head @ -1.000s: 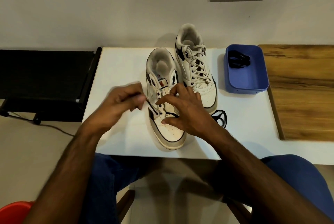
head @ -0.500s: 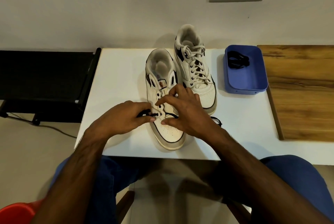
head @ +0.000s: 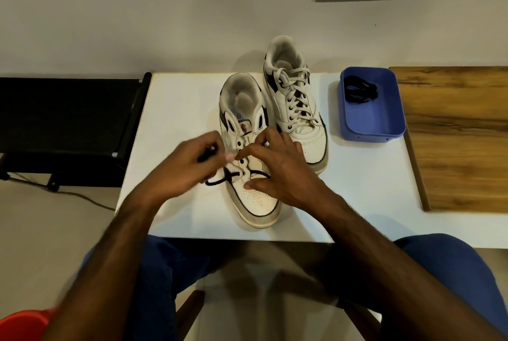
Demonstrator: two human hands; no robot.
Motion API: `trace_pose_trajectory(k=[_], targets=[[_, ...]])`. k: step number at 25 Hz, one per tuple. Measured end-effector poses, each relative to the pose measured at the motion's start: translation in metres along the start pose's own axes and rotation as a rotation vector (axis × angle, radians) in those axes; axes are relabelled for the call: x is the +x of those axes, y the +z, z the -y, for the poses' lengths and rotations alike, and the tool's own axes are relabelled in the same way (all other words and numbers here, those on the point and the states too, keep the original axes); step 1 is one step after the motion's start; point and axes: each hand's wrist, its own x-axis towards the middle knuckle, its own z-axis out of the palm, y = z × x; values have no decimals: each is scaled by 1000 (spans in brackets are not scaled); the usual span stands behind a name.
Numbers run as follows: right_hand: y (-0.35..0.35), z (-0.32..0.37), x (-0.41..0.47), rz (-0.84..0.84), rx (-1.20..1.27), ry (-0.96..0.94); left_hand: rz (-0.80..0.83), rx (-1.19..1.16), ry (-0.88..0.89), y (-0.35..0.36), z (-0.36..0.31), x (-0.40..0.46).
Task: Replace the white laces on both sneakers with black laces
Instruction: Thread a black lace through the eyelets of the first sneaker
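Two white sneakers stand on the white table (head: 176, 109), toes toward me. The near sneaker (head: 254, 203) has a black lace (head: 220, 181) threaded through its lowest eyelets. My left hand (head: 187, 173) pinches the lace's free end at the shoe's left side, beside an eyelet. My right hand (head: 277, 173) holds the shoe by its right side, fingers curled over the tongue and eyelet flap. The far sneaker (head: 295, 109) keeps its white laces. A second black lace (head: 358, 90) lies in the blue tray (head: 371, 126).
A wooden board (head: 456, 134) lies at the right of the table. A black bench (head: 63, 118) stands to the left, with a cable on the floor. A red object (head: 22, 324) sits at the bottom left. My knees are under the table's front edge.
My left hand dropped to the shoe's side, then rose again toward a higher eyelet with the lace end. The loose lace loop at the right of the shoe has gone from view.
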Motion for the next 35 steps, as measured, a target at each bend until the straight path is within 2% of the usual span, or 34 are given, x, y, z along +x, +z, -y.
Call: trace_pose_trajectory(k=[2,5,6,8,10,11,12,13,14,16,17,18,19,22,26,28,31,33,35], targets=[[0,0,0,-9,-9,-2,131,456,-132,10,8,5],[0,1,0,4,-8,0,183,644,-94,9,13,7],[0,1,0,8,-5,0,191,592,-63,8,12,6],[-1,-1,0,10,7,-3,134,215,17,6,1,1],[-2,-1,0,15,17,-4,-95,-241,184,-4,-10,-6],[-1,0,0,19,15,-4,-210,-368,239,-10,-12,-8],[-1,0,0,26,13,-3,-292,-368,243,-15,-12,-9],[-2,0,0,42,24,-3,-339,-244,199,-18,-5,-7],[-5,-2,1,75,71,0,-319,7,108,-18,3,-4],[-18,-10,0,155,298,15,-55,569,-129,-13,25,3],[-27,-16,0,164,426,37,68,703,-220,-10,34,6],[-37,-22,0,144,511,72,129,741,-263,-9,38,7],[-46,-28,-1,119,534,107,120,732,-247,-9,40,8],[-63,-43,-8,144,398,145,-103,598,-37,-8,30,9],[-62,-42,-14,361,204,160,-332,702,136,5,14,11],[-54,-35,-13,425,93,127,-395,719,216,11,3,12],[-51,-32,-10,383,47,64,-298,658,378,30,-11,11],[-58,-33,-11,393,240,69,-173,637,414,44,-11,13],[-67,-30,-12,373,543,74,-112,471,378,50,-11,15]])
